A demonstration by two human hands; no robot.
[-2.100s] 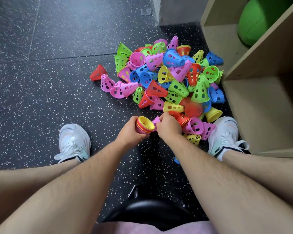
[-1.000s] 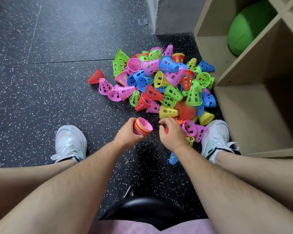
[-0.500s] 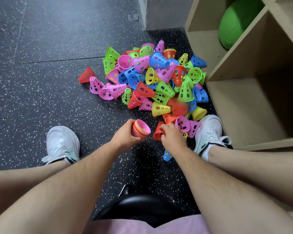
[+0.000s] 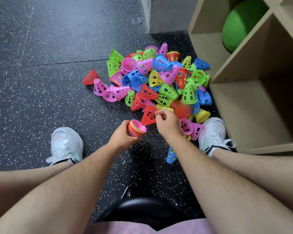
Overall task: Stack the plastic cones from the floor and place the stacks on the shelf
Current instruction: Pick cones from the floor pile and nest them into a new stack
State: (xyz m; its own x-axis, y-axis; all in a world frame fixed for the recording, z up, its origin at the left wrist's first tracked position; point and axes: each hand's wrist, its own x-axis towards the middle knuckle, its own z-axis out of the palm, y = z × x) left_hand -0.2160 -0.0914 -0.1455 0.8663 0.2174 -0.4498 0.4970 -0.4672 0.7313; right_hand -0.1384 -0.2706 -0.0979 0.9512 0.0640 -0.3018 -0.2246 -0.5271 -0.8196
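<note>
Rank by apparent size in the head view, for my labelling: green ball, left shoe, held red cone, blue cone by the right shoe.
1. green ball, partly hidden.
2. left shoe.
3. red cone and blue cone: near alike, blue partly hidden, so unranked.

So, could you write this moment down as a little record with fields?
left hand: grips the cone stack, pink cone innermost
right hand: pinches a red cone next to the stack's open end
cone pile: mixed colours, on the floor beside the shelf
shelf contents: green ball; no cone stacks seen on it
</note>
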